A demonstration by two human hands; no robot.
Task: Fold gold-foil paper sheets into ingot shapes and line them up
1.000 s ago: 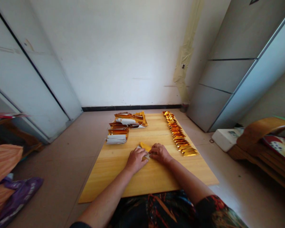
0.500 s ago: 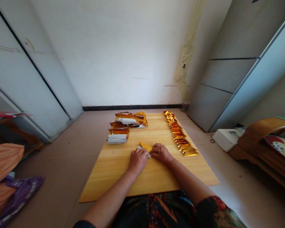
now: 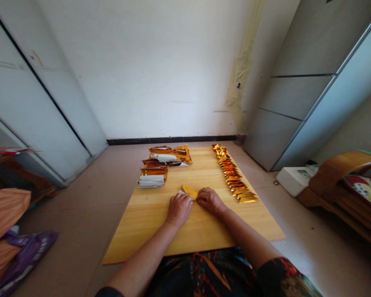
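On the wooden board (image 3: pixel 160 231) in front of me lies a sheet of gold foil paper (image 3: pixel 189 190), its yellow side up in part and a pale side showing where it is folded. My left hand (image 3: pixel 179 207) presses down on its left, near edge with bent fingers. At its right end, my right hand (image 3: pixel 210 200) pinches the paper's corner between thumb and fingers. The fingertips partly hide the fold. To the right runs a row of folded gold foil pieces (image 3: pixel 235 177), overlapping one another. Stacks of foil sheets (image 3: pixel 154 169) with white undersides lie at the back left.
A white wall (image 3: pixel 160 74) stands behind the board. A grey refrigerator (image 3: pixel 284 119) is at the right, with a white box (image 3: pixel 293 180) and a wooden chair (image 3: pixel 343 177) nearer. Orange and purple bags (image 3: pixel 27 251) lie on the floor at the left.
My right hand has shifted very slightly at the paper's right corner, and less of the pale side shows between my hands. The stacks and the row stay as they were.
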